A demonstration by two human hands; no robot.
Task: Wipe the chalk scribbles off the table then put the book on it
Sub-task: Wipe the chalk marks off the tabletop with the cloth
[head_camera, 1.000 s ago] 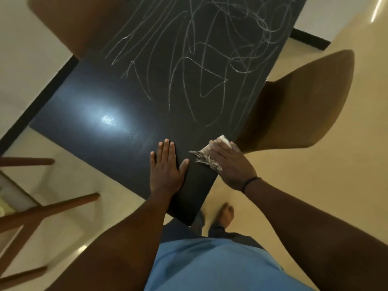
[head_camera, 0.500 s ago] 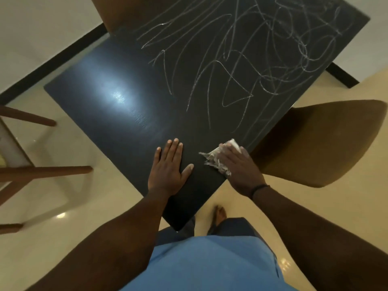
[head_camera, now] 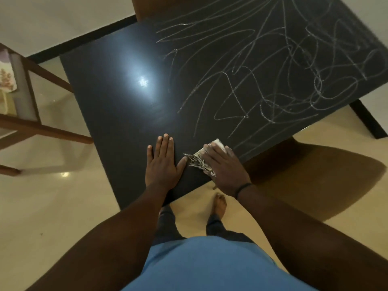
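Hands sit at the near corner of the black table (head_camera: 117, 106), person standing w/ bare feet just under its edge. Left hand (head_camera: 162, 164) lies flat, fingers spread, holding nothing, just bracing on the top. Right hand (head_camera: 225, 169) is pressed down palm-first on a frayed rag (head_camera: 199, 160), fingers over it, rag pinned to the surface close to the table's right edge and nearly touching the left thumb. Just beyond the rag the nearest chalk scribbles (head_camera: 262, 80) begin; they thicken toward the far right end, none wiped as far as I can see. Brown chair (head_camera: 315, 175) tucked beside the table on the right, wooden chair frame (head_camera: 31, 122) off to the left. No book in sight anywhere, so that step is a long way off. Risks, imo: a dry rag may only smear chalk into a grey haze vs lifting it; the loose fringe could trail back over cleaned patches; far-end marks need a long lean, and weight on that corner could shift the table.
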